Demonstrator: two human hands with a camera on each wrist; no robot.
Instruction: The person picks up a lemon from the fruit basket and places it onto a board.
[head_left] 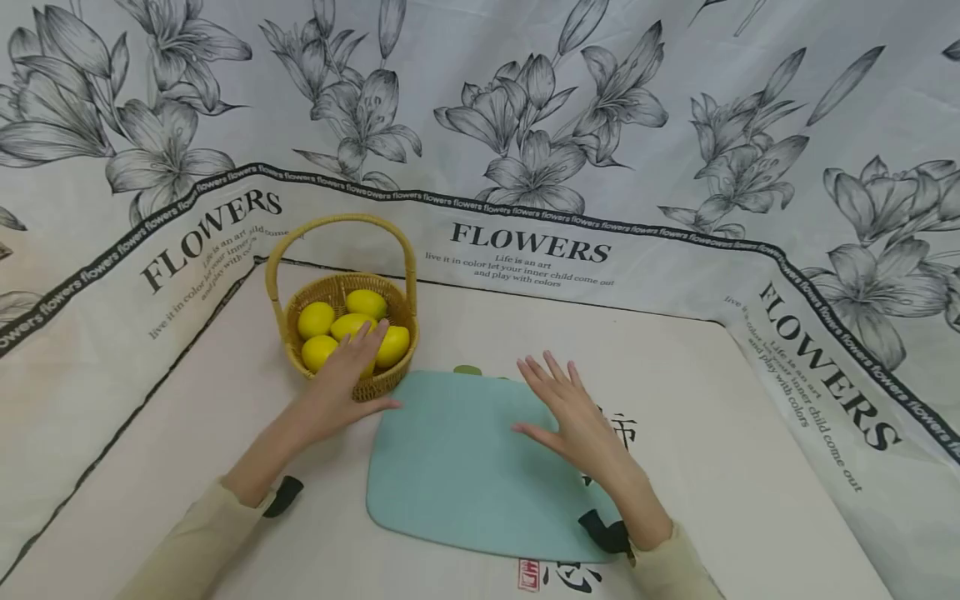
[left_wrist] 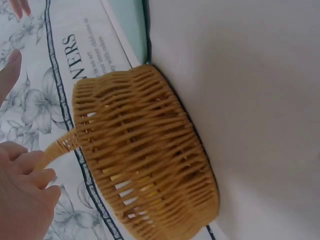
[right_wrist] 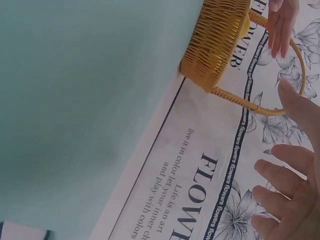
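A wicker basket point(head_left: 383, 384) with a tall arched handle holds several yellow lemons point(head_left: 316, 320). My left hand point(head_left: 333, 387) is over the near side of the basket, fingers stretched out and thumb apart, overlapping some of the lemons in the head view. In the left wrist view that hand shows beside the basket wall point(left_wrist: 140, 135), holding nothing. A pale blue-green board point(head_left: 457, 467) lies right of the basket. Above its right part my right hand point(head_left: 577, 421) hovers with spread fingers and nothing in them. The right wrist view shows its fingers point(right_wrist: 280, 177) apart from the basket.
The light table point(head_left: 697, 467) has black characters printed on it, partly covered by the board. A small green piece point(head_left: 467, 369) shows at the board's far edge. White cloth walls point(head_left: 517, 250) with printed flowers stand around the back and sides.
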